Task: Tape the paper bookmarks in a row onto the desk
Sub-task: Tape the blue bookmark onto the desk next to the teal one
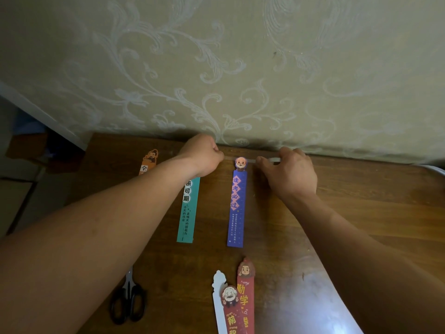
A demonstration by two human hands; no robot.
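A blue bookmark point(236, 208) with a cartoon head lies upright on the brown desk point(361, 201) near the wall. A strip of clear tape point(250, 161) is stretched across its top. My left hand point(204, 155) pinches the strip's left end. At the strip's right end my right hand point(289, 172) grips it. A teal bookmark point(189, 210) lies to the left, its top hidden under my left wrist. An orange bookmark point(148, 161) lies further left, mostly behind my forearm. Loose bookmarks, red point(245, 292) and white point(220, 302), overlap near the front edge.
Black-handled scissors point(128, 300) lie at the front left of the desk, partly under my left forearm. A patterned wall point(240, 68) rises directly behind the desk. The desk's left edge drops to a dark floor area point(29, 153).
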